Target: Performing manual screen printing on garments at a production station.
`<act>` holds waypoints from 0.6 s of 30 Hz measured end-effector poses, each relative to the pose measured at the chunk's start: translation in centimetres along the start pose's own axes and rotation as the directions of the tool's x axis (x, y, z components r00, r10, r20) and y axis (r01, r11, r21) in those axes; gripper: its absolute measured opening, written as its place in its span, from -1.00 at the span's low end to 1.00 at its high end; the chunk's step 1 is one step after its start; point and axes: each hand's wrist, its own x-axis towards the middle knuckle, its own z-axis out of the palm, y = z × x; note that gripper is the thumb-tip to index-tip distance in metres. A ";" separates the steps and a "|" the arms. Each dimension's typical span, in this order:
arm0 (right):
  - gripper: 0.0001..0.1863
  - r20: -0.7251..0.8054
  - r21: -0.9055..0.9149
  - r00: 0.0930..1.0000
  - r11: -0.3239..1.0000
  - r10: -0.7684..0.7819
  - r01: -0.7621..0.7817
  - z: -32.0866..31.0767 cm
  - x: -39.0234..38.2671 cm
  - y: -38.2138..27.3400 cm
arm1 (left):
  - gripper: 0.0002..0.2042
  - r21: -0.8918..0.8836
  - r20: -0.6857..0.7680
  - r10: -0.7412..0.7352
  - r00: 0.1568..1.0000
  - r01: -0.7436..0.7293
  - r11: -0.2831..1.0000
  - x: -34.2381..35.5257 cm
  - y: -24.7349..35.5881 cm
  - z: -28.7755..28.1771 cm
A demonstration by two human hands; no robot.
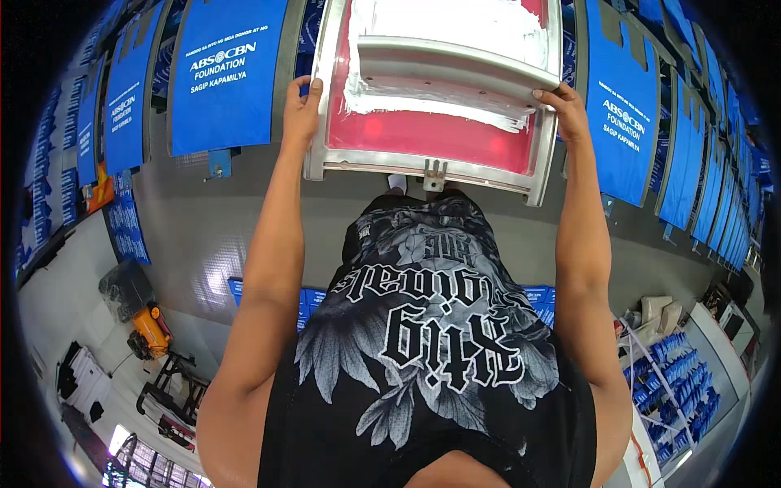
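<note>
Fingers (553,99) hold a metal frame (382,162) cut off above.

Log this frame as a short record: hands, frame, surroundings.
left hand: at the left rail of the metal frame
right hand: at the right rail, beside one end of the silver bar
frame interior: red screen, smeared with white paste
bar: lies across the screen
either side: blue printed sheets
lower left: orange-and-black machine
grip firmness: cannot tell
</note>
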 end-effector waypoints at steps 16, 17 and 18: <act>-0.62 0.069 -0.058 0.998 0.998 0.000 0.004 -0.7 -0.2 -0.6 | -0.59 -0.059 -0.015 -0.046 0.999 0.045 0.997 -0.4 0.6 1.1; -0.61 0.075 -0.053 0.997 0.999 -0.008 0.012 -0.5 -0.4 -0.1 | -0.57 0.002 -0.030 -0.049 0.998 0.049 0.999 -0.5 0.5 1.3; -0.60 0.087 -0.070 0.996 0.998 -0.003 0.009 -0.6 -0.4 0.2 | -0.56 0.063 -0.047 -0.051 0.998 0.054 0.997 -0.5 0.4 1.3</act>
